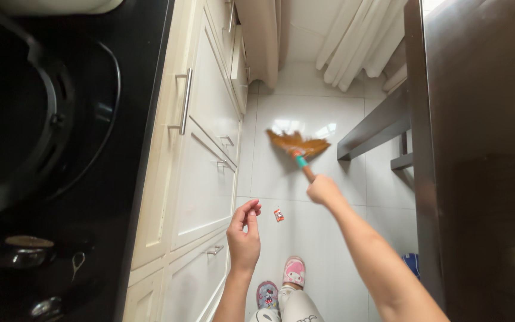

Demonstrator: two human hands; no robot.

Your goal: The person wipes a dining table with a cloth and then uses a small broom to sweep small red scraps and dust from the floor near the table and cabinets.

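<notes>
Right hand (323, 189) clenched round the handle of a broom (298, 146), arm stretched forward; brown bristles fan out on the white tile floor (305, 113) ahead. Left hand (244, 231) holds nothing, fingers loosely curled, thumb near fingertips, hanging beside the cream cabinet drawers (205, 179). Small red wrapper (279, 215) lies on the floor between the hands.

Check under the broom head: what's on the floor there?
Only glossy white floor tile shows around the broom head. Anything beneath its bristles is covered. A small red wrapper lies nearer the feet.
</notes>
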